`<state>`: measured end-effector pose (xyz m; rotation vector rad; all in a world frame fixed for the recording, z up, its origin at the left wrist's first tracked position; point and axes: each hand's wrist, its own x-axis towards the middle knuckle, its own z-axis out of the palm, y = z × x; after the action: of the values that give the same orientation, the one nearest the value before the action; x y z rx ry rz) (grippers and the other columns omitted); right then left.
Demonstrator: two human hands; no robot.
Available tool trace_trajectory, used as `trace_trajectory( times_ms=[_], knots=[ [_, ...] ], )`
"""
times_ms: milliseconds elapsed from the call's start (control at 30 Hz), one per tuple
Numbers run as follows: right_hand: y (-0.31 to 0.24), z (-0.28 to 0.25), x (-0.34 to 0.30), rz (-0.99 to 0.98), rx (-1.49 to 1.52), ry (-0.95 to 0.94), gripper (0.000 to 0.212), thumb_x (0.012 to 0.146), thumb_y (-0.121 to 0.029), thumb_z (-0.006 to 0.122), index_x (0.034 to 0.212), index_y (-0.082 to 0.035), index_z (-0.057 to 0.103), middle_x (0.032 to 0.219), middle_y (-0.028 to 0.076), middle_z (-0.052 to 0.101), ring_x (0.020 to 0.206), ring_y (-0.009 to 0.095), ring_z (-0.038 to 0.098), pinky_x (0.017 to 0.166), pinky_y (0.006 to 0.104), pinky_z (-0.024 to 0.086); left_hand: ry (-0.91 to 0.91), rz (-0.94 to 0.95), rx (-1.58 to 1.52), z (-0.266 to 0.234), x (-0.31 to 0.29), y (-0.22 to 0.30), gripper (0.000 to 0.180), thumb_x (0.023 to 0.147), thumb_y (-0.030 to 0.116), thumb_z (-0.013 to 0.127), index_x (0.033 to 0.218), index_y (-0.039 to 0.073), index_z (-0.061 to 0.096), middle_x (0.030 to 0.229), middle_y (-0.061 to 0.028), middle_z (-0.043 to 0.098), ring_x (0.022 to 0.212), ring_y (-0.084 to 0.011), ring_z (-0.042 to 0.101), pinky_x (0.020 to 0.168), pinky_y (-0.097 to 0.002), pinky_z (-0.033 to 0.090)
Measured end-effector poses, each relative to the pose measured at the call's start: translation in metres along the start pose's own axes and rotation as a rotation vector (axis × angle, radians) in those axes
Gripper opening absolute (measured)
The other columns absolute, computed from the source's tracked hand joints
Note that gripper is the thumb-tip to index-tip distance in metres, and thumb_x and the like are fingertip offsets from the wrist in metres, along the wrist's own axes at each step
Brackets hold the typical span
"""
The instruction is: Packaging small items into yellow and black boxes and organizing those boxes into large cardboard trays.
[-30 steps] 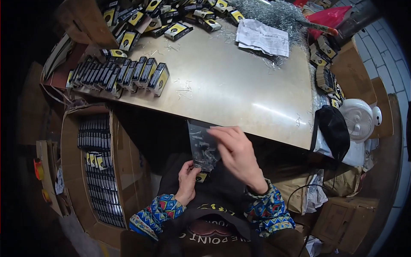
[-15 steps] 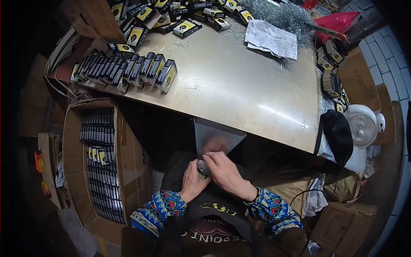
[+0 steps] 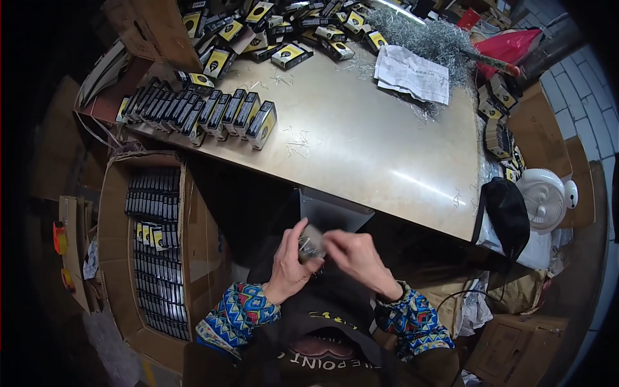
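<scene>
My left hand (image 3: 288, 269) is wrapped round a small box (image 3: 312, 244), its thumb and fingers on opposite sides. The box's upturned face looks greyish and is blurred, so its print and contents cannot be made out. My right hand (image 3: 358, 257) is at the box's right edge, fingers curled in a pinch and slightly smeared; whatever they hold is hidden. Both hands are over my lap, in front of the table's near edge. Just beyond them a grey metal panel (image 3: 332, 211) hangs below the tabletop (image 3: 380, 148).
A row of small black-and-yellow boxes (image 3: 261, 126) stands at the table's left. Loose boxes (image 3: 291, 56) and tangled metal wire pieces (image 3: 419, 35) lie behind, beside a paper sheet (image 3: 412, 74). An open carton (image 3: 116, 238) of packed boxes is at left; a white fan (image 3: 541, 200) is at right.
My left hand has tilted and lifted the box, bringing its greyish face into view. My right hand has shifted right, off the top of it to its edge. The view has shifted slightly.
</scene>
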<state>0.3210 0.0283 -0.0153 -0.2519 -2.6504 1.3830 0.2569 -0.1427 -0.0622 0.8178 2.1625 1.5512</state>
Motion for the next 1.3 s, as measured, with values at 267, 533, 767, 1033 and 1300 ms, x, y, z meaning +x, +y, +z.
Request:
trace_trajectory(
  times_ms=[267, 533, 767, 1033, 1300],
  knots=[
    [-0.006, -0.029, 0.019, 0.251, 0.247, -0.015, 0.016, 0.094, -0.008, 0.061, 0.101, 0.005, 0.068, 0.076, 0.007, 0.07, 0.068, 0.011, 0.068, 0.062, 0.0235, 0.054, 0.042, 0.116, 0.196, -0.006, 0.026, 0.021, 0.083, 0.07, 0.016, 0.083, 0.137, -0.002, 0.036, 0.123, -0.0209, 0.053, 0.112, -0.0351, 0.055, 0.094, -0.0397, 0.047],
    [0.0, -0.025, 0.021, -0.335, -0.04, 0.148, 0.036, 0.079, -0.009, 0.076, 0.114, -0.002, 0.065, 0.131, 0.021, 0.056, 0.114, 0.031, 0.059, 0.089, 0.0355, 0.052, 0.113, 0.072, 0.133, -0.004, 0.035, 0.021, 0.071, 0.068, 0.018, 0.082, 0.127, 0.001, 0.045, 0.112, -0.0231, 0.058, 0.1, -0.0405, 0.06, 0.085, -0.0422, 0.051],
    [0.008, -0.017, 0.017, -0.312, 0.016, 0.281, 0.028, 0.08, -0.008, 0.076, 0.106, -0.002, 0.07, 0.133, 0.022, 0.055, 0.111, 0.032, 0.061, 0.09, 0.036, 0.052, 0.151, 0.12, 0.122, -0.008, 0.035, 0.027, 0.079, 0.069, 0.016, 0.081, 0.134, 0.003, 0.037, 0.114, -0.0216, 0.058, 0.097, -0.0406, 0.063, 0.082, -0.0436, 0.054],
    [-0.001, 0.005, 0.014, 0.02, 0.226, 0.267, 0.02, 0.083, -0.007, 0.072, 0.103, -0.002, 0.071, 0.112, 0.019, 0.067, 0.097, 0.029, 0.067, 0.083, 0.0346, 0.054, 0.142, 0.349, 0.214, 0.0, 0.041, 0.026, 0.079, 0.067, 0.012, 0.08, 0.135, 0.006, 0.039, 0.115, -0.0192, 0.058, 0.097, -0.0388, 0.064, 0.079, -0.042, 0.055],
    [-0.003, 0.003, 0.013, -0.244, 0.002, 0.271, 0.023, 0.083, -0.007, 0.073, 0.105, -0.002, 0.07, 0.109, 0.018, 0.068, 0.09, 0.03, 0.069, 0.076, 0.032, 0.056, 0.17, 0.349, 0.229, -0.003, 0.043, 0.024, 0.071, 0.069, 0.013, 0.08, 0.129, 0.006, 0.043, 0.117, -0.0194, 0.057, 0.097, -0.0393, 0.064, 0.077, -0.041, 0.056]
  ],
)
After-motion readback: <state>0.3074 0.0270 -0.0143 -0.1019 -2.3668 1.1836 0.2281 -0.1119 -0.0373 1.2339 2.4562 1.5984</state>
